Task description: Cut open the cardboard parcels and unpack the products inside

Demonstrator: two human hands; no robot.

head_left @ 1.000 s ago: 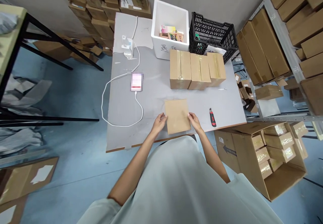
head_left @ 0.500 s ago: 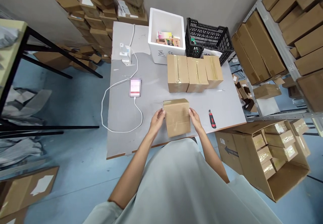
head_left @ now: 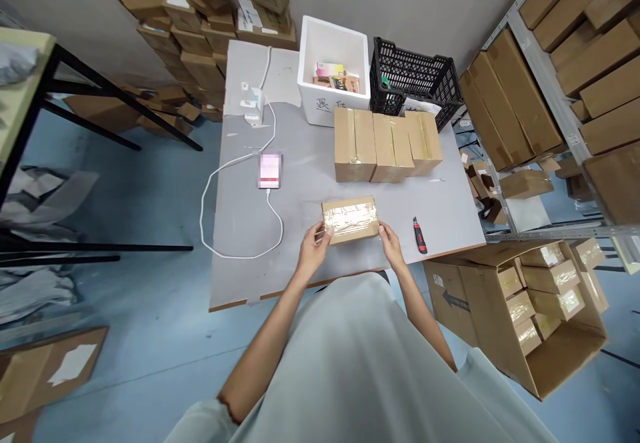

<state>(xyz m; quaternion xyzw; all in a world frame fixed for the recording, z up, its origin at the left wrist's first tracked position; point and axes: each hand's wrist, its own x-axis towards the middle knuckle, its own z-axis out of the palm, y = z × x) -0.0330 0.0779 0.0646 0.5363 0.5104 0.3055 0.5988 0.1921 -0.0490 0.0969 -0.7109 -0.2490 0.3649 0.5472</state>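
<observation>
Between left grip (head_left: 313, 248) and right grip (head_left: 391, 246), I hold one taped carton (head_left: 351, 222).
Left grip is half-curled, thumb on it; right grip holds by fingertips, so uneven pressure could let it slip. Beyond both stand three cartons (head_left: 393, 146); right of the right grip lies one cutter (head_left: 419, 236).

Packing room, metal shelving (head_left: 523, 36) of cartons (head_left: 517, 93), worktable (head_left: 305, 170), box cutter (head_left: 419, 235)

Underside of held box (head_left: 351, 222) out of sight
</observation>
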